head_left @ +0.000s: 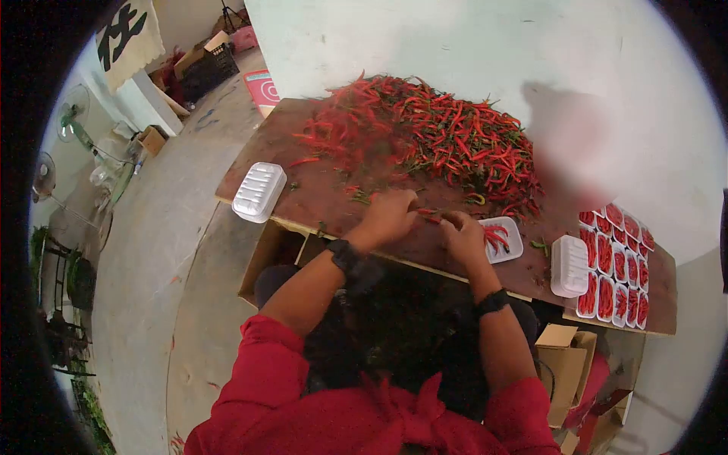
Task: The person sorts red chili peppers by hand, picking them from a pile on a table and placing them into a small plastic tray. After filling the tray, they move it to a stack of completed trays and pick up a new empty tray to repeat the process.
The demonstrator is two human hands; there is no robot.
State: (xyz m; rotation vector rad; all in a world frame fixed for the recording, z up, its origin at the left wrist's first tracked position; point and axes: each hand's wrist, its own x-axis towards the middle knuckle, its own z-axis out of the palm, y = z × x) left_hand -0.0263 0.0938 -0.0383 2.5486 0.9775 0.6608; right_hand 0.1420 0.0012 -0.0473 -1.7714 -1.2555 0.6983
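My left hand (390, 218) is over the front part of the brown table, its fingers pinched at one end of a red chili pepper (429, 216). The other end of that pepper meets the closed fingertips of my right hand (464, 236). Just right of my right hand is a white tray (515, 241), which holds several red chilies (496, 238). Behind both hands rises a large heap of red chilies (462, 136) with green stems. My palms are hidden from above.
Stacked white trays (259, 192) stand at the table's left edge, and another stack (569, 265) is right of the tray. Filled chili trays (618, 265) sit in rows on the right. Below are an open cardboard box (565, 371) and the table's front edge. A pale wall (425, 45) is behind.
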